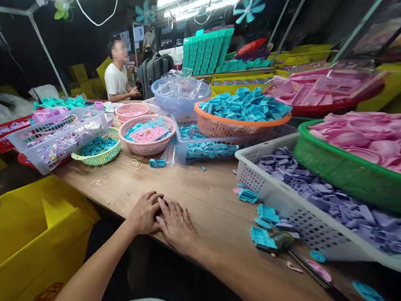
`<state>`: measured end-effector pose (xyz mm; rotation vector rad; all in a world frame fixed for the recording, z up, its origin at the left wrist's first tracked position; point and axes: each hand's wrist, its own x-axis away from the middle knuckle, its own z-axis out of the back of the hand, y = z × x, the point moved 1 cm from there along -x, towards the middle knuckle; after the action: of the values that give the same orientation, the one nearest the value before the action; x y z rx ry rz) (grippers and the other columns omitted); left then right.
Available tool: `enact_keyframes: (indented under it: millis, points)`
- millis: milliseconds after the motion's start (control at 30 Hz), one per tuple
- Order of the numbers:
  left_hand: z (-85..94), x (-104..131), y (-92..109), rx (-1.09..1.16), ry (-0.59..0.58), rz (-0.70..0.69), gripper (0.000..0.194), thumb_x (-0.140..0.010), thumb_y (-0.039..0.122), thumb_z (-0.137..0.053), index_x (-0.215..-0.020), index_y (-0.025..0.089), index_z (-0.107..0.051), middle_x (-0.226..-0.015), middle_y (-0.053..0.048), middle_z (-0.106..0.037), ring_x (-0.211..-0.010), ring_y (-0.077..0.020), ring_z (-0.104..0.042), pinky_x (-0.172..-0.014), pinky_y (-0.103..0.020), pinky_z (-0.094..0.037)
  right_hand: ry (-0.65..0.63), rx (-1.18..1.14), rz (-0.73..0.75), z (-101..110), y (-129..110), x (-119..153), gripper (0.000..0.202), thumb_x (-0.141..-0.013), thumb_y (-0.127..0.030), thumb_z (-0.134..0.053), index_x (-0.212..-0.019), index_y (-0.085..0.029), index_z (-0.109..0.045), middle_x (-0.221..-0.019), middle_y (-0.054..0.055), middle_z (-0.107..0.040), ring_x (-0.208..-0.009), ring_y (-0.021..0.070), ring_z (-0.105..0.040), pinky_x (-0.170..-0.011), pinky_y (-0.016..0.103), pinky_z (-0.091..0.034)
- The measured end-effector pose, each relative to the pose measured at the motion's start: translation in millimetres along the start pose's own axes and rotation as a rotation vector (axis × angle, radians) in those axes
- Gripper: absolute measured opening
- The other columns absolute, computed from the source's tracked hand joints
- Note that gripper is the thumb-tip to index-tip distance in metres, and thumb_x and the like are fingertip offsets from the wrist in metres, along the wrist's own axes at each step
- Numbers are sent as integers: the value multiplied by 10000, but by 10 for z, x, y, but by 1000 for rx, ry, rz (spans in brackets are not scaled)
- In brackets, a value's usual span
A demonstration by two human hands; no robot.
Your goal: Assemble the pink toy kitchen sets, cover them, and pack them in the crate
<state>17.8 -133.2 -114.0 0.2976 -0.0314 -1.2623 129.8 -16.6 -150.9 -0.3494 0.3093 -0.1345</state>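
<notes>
My left hand rests at the near edge of the wooden table, its fingertips meeting my other hand. Beside it, my right hand lies flat with its fingers stretched out. Neither hand holds anything, and both are open. To the right of my right hand lie several blue plastic parts and a tool with a metal shaft and black handle. Beyond the hands are a small blue part and a tan grid-like piece.
A white crate of purple parts carries a green basin of pink parts. Farther back stand an orange basket, a pink basket and a yellow-green basket. Left is a yellow bin; a person sits beyond.
</notes>
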Motion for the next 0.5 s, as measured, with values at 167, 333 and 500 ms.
enact_keyframes:
  millis: [167, 333, 500]
  points:
    - [-43, 116, 65, -70, 118, 76, 380, -806, 216, -631, -1177, 164, -691, -1369, -143, -600, -1362, -330, -452, -1180, -528, -384, -121, -94, 18, 239, -77, 27, 572, -1009, -365, -446, -1544, -165, -420, -1546, 164, -464, -1427, 332, -404, -1193, 547, -321]
    - [-129, 372, 227, -144, 180, 203, 363, -970, 263, -489, -1294, 226, -647, -1442, -108, -575, -1388, -306, -458, -1165, -527, -416, -236, -156, 67, 342, -147, 90, 611, -999, -444, -471, -1559, -211, -396, -1594, 128, -405, -1468, 332, -338, -1219, 558, -251]
    - [-76, 669, 335, -211, 106, 233, 438, -990, 322, -486, -1412, 228, -555, -1530, -105, -506, -1436, -319, -424, -1168, -529, -408, -257, -169, 170, 351, -162, 124, 645, -950, -560, -542, -1522, -277, -445, -1559, 119, -441, -1454, 346, -331, -1196, 590, -243]
